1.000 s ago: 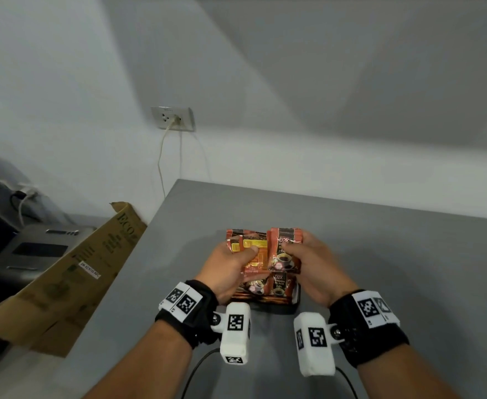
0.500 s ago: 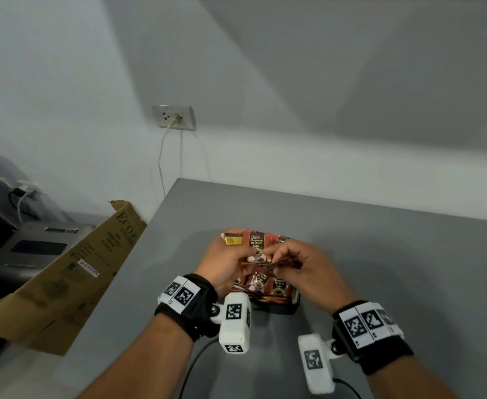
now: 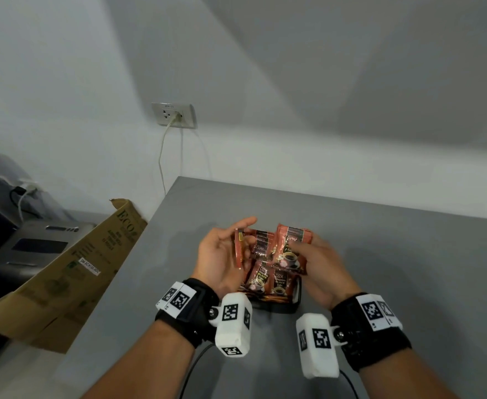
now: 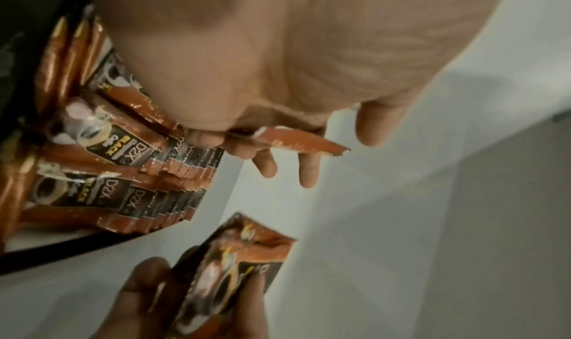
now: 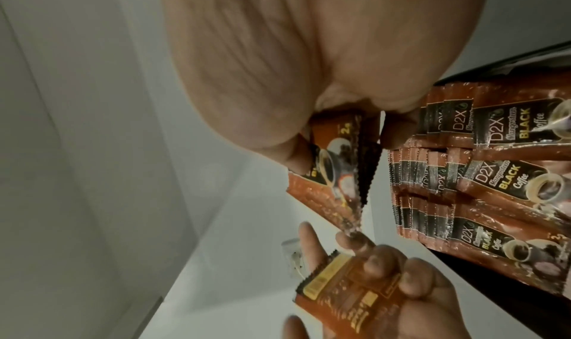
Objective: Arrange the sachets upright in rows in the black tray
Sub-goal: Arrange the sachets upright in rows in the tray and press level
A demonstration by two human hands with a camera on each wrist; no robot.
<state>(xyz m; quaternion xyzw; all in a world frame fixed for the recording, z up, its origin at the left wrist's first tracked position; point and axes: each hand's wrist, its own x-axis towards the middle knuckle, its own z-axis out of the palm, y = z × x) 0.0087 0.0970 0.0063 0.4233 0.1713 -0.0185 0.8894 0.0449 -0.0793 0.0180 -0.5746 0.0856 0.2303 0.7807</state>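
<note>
A: Biggest first. Grey table [image 3: 380,283] under both hands, white wall [image 3: 294,110] beyond them. Folded cardboard box [image 3: 72,272] well to the left of the left hand, leaning off the table edge.

B: Socket?

A: Wall socket [image 3: 173,115] up past the left hand, white cable plugged in. Next: black tray [image 3: 292,305] on the table, between the two wrists, just in front of them. Only its near rim shows.

B: Contents?

A: Rows of sachets [image 3: 261,276] standing upright in the tray, packed face to face, "D2X Black Coffee" printed on them. Two rows read clearly in the right wrist view [image 5: 494,180].

B: Hands.

A: Left hand [image 3: 222,254] sits at the tray's left side, palm turned inward, thumb pinning a single sachet [image 3: 239,249] against the curled fingers; index finger sticks out straight. Right hand [image 3: 320,266] at the tray's right side, thumb and fingers pinching a held sachet [image 3: 292,246] above the far rows, front face toward the camera.

B: Touching each other?

A: In the right wrist view the lower corner of the right hand's sachet meets a left fingertip. Whether either sachet touches the rows, cannot tell.
</note>
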